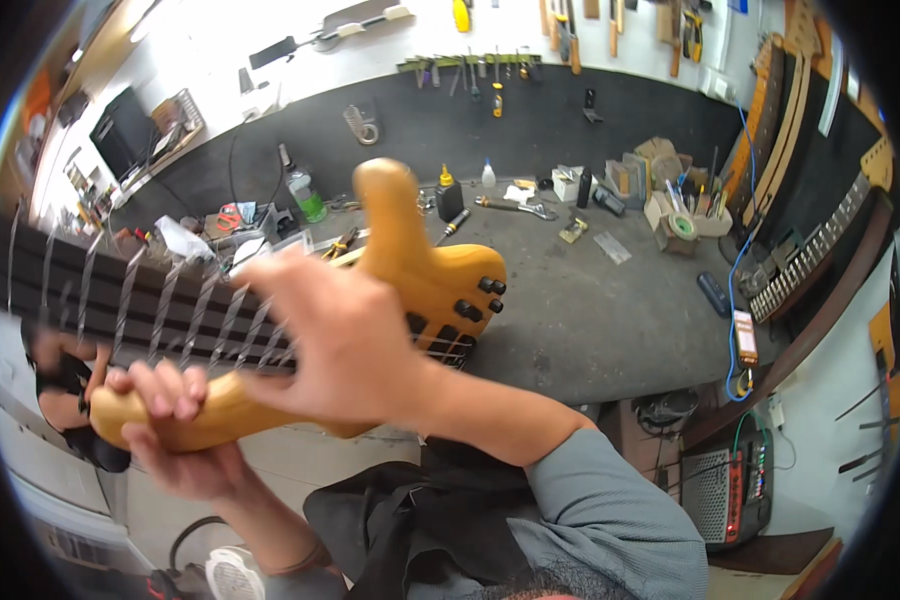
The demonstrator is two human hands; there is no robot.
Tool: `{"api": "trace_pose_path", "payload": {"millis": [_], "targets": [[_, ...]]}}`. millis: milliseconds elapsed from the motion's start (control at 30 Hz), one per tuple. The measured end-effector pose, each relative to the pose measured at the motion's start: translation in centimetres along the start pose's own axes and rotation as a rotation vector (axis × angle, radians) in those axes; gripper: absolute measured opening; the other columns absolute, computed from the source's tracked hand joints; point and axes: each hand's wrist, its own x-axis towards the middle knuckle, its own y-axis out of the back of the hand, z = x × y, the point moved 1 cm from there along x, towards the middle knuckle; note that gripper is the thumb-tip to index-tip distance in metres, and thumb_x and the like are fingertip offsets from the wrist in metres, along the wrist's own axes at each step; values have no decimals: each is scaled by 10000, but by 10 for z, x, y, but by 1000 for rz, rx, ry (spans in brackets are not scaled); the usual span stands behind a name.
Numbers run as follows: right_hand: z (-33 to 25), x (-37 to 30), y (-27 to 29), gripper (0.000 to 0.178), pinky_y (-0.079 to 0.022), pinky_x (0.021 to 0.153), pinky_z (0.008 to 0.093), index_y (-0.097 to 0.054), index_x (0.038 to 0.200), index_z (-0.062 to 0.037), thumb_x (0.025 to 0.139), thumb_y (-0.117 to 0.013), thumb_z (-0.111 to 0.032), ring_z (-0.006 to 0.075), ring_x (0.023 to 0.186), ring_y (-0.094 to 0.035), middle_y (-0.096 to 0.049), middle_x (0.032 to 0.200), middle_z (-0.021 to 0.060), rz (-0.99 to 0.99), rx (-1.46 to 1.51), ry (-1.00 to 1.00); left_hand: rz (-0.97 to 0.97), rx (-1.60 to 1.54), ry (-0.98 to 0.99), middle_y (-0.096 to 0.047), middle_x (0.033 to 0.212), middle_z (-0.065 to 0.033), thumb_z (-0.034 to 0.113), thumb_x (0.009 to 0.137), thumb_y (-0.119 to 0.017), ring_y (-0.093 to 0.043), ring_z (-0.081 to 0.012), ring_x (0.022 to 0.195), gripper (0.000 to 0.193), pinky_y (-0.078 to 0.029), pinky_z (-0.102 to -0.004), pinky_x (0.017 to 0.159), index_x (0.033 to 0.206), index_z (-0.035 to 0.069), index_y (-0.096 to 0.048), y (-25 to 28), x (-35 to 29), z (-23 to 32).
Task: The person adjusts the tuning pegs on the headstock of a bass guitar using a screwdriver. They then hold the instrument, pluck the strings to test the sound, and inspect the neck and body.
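An electric guitar [440,270] with an amber wooden body lies slantwise before me, its dark fretted neck [70,290] running off to the left. Several black knobs [467,310] stand on the body's right end, and one rounded horn points up toward the bench. My left hand [175,410] is closed round the other horn, at the near side. Over the strings, where neck and body meet, is my right hand [345,335]. Motion blurs it, and its fingers reach toward the neck's far edge, with the thumb at the near edge. Their tips are partly hidden.
Beyond the guitar stretches a dark workbench [560,340]. It carries a clear bottle [307,195], a black bottle [448,197], an adjustable wrench [515,207] and a box of tools [685,220]. Guitar necks [810,250] lean at right, above an amplifier [725,490]. A person [70,380] is at far left.
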Motion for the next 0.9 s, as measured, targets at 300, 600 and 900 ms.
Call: {"api": "trace_pose_path", "payload": {"millis": [300, 600, 900], "targets": [[58, 16, 74, 568, -590, 698, 370, -530, 1282, -46, 962, -796, -433, 265, 792, -714, -682, 917, 142, -155, 931, -185, -444, 406, -212, -570, 1554, -205, 187, 859, -928, -637, -315, 1294, 989, -466, -459, 1161, 1643, 3, -355, -145, -20, -42], [45, 34, 90, 669, -588, 818, 470, -463, 1260, -11, 1037, -716, -589, 329, 849, -703, -614, 963, 184, -586, 1279, -141, -420, 533, -528, -597, 1067, -106, 149, 766, -843, -627, -297, 913, 1035, -526, -440, 894, 1687, 23, -389, -200, -25, -84], [65, 64, 28, 571, -580, 883, 458, -509, 1255, -11, 1065, -674, -524, 324, 898, -687, -611, 1029, 164, -909, 1294, -305, -143, 857, -477, -617, 1044, -131, 241, 771, -894, -657, -328, 895, 1214, -554, -419, 791, 1731, -37, -205, -153, 15, -82]]}}
